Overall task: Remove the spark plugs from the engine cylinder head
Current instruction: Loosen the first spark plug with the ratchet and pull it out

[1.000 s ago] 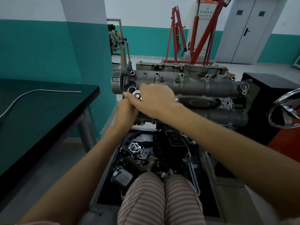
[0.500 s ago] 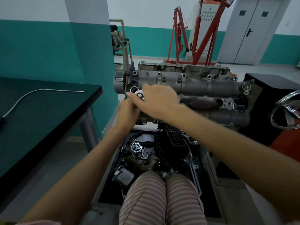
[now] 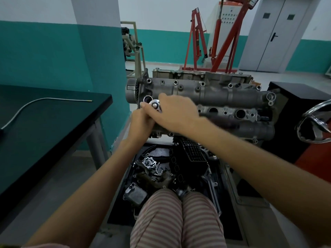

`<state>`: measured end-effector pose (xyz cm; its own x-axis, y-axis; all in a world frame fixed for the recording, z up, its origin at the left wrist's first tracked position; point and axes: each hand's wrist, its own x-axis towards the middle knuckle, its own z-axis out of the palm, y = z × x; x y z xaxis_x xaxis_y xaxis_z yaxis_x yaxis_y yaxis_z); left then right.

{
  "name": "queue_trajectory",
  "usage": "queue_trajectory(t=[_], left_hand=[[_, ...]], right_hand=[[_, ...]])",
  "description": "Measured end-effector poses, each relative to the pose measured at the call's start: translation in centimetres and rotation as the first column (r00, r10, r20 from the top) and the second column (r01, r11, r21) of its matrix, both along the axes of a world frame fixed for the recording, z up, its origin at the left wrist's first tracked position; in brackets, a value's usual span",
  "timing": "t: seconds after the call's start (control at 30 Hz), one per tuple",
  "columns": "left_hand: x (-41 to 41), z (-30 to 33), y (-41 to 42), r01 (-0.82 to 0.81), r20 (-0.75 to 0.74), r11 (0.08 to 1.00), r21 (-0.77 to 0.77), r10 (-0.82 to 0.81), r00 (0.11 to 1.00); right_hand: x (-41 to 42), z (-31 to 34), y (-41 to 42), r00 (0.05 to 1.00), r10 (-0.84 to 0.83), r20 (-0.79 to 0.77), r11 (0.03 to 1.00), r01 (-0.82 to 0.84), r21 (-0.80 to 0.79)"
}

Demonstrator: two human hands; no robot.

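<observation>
The grey engine cylinder head (image 3: 223,93) lies across a stand in front of me. At its left end sits the shiny round head of a ratchet wrench (image 3: 154,103), beside an open round bore (image 3: 147,99). My right hand (image 3: 175,113) lies over the wrench and grips it just behind the head. The dark handle (image 3: 232,122) runs off to the right as a blur. My left hand (image 3: 139,124) is tucked under the right, curled around the part below the ratchet head, with its fingers mostly hidden. Two open plug wells (image 3: 213,110) (image 3: 240,114) show farther right. No spark plug is visible.
A black table (image 3: 44,122) with a bent metal tube (image 3: 35,102) stands at my left. Below the head is a tray of loose engine parts (image 3: 161,169), just beyond my striped knees (image 3: 175,212). A chrome wheel (image 3: 315,122) is at the right and a red crane (image 3: 215,42) behind.
The ratchet handle has swung from over the plug wells down toward me, uncovering the wells. Both hands stay at the ratchet head.
</observation>
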<state>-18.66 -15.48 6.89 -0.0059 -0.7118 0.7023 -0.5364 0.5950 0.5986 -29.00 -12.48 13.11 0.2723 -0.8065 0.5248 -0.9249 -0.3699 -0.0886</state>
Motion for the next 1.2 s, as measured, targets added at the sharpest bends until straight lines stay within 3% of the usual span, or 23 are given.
queue_trajectory(t=[0.03, 0.07, 0.13, 0.17, 0.2, 0.27, 0.33, 0.43, 0.5, 0.53, 0.57, 0.6, 0.63, 0.7, 0.77, 0.8, 0.87, 0.93, 1.0, 1.07, 1.1, 1.13, 1.2], left_hand=[[-0.2, -0.3, 0.1, 0.009, -0.048, 1.000, 0.004, -0.009, 0.999], [-0.4, -0.5, 0.1, 0.022, -0.107, 0.999, 0.033, -0.019, 0.994], [-0.5, -0.6, 0.1, 0.036, -0.201, 0.991, 0.127, -0.009, 0.980], [-0.3, -0.5, 0.0, 0.042, -0.217, 0.987, 0.155, -0.007, 0.976], [-0.1, -0.4, -0.1, 0.036, -0.178, 0.988, 0.148, -0.009, 0.984], [0.3, 0.4, -0.3, 0.018, 0.013, 0.998, 0.057, -0.019, 1.000], [0.4, 1.3, -0.2, 0.056, 0.106, 0.998, 0.007, -0.056, 0.993], [0.6, 1.3, -0.2, 0.057, 0.091, 0.998, -0.020, -0.055, 0.994], [0.4, 0.5, 0.0, 0.027, 0.018, 1.000, -0.012, -0.027, 0.999], [0.3, 0.2, 0.1, 0.007, -0.019, 1.000, 0.008, -0.007, 1.000], [0.2, -0.2, 0.0, 0.015, -0.074, 0.999, 0.049, -0.012, 0.997], [0.1, -0.4, 0.0, 0.060, -0.151, 0.994, 0.096, -0.045, 0.987], [0.2, -0.2, 0.0, 0.097, -0.184, 0.987, 0.129, -0.073, 0.980], [0.8, 0.4, -0.3, 0.075, -0.082, 0.991, 0.107, -0.067, 0.994], [1.2, 1.4, -0.2, 0.062, 0.075, 0.997, 0.051, -0.066, 0.995], [1.2, 1.7, -0.2, 0.093, 0.121, 0.995, 0.039, -0.098, 0.988], [0.7, 1.8, 0.1, 0.110, 0.147, 0.994, 0.019, -0.111, 0.983], [0.5, 1.4, 0.2, 0.094, 0.081, 0.996, 0.003, -0.094, 0.992], [0.0, 0.9, 0.6, 0.052, 0.076, 0.998, -0.046, -0.048, 0.996], [0.0, 0.3, 0.3, 0.020, 0.033, 1.000, 0.017, -0.020, 0.999], [0.0, 0.1, 0.0, 0.014, 0.000, 0.997, 0.078, -0.014, 1.000], [0.1, 0.1, -0.1, -0.008, 0.002, 0.994, 0.110, 0.008, 1.000], [0.2, 0.3, -0.2, -0.046, 0.083, 0.995, 0.084, 0.039, 0.996]], right_hand=[[0.8, -1.1, 0.1, 0.963, -0.043, 0.267, 0.993, 0.013, 0.115], [1.6, -1.8, 0.3, 0.807, -0.095, 0.583, 0.946, -0.110, 0.306], [2.8, -1.7, 1.0, 0.491, -0.239, 0.837, 0.746, -0.459, 0.483], [2.6, -1.4, 1.0, 0.540, -0.212, 0.814, 0.747, -0.447, 0.491], [2.0, -1.0, 0.7, 0.702, -0.129, 0.700, 0.827, -0.313, 0.467], [0.1, 0.7, 0.2, 0.979, 0.021, 0.204, 0.975, -0.065, 0.213], [-1.3, 2.4, -0.2, 0.992, 0.023, -0.126, 0.994, -0.008, 0.113], [-0.9, 1.9, -0.3, 0.980, -0.021, -0.197, 0.999, 0.030, 0.041], [0.8, -0.3, 0.4, 0.992, -0.071, 0.104, 0.995, 0.064, 0.072], [1.6, -1.0, 0.8, 0.903, -0.119, 0.412, 0.964, 0.006, 0.264], [2.5, -1.2, 1.2, 0.668, -0.211, 0.713, 0.868, -0.207, 0.451], [3.0, -1.0, 1.5, 0.447, -0.344, 0.826, 0.730, -0.426, 0.535], [3.1, -0.7, 1.6, 0.377, -0.389, 0.841, 0.654, -0.530, 0.540], [2.3, -0.1, 1.1, 0.658, -0.209, 0.724, 0.760, -0.356, 0.544], [0.5, 1.2, 0.8, 0.978, 0.010, 0.208, 0.947, -0.076, 0.312], [-0.2, 1.9, 0.5, 0.999, 0.023, -0.044, 0.979, -0.013, 0.202], [-0.9, 2.6, 0.1, 0.969, -0.003, -0.245, 0.995, 0.027, 0.092], [-0.4, 1.7, 0.2, 0.986, -0.005, -0.166, 0.999, 0.014, 0.049], [0.7, 0.1, 0.6, 0.983, -0.046, 0.180, 0.978, 0.007, 0.208], [1.6, -0.4, 1.3, 0.695, -0.196, 0.692, 0.786, -0.311, 0.535], [1.9, -0.3, 1.5, 0.573, -0.280, 0.770, 0.670, -0.458, 0.584], [1.7, -0.2, 1.5, 0.571, -0.260, 0.779, 0.650, -0.493, 0.579], [0.6, 0.8, 0.8, 0.862, -0.025, 0.506, 0.825, -0.268, 0.498]])
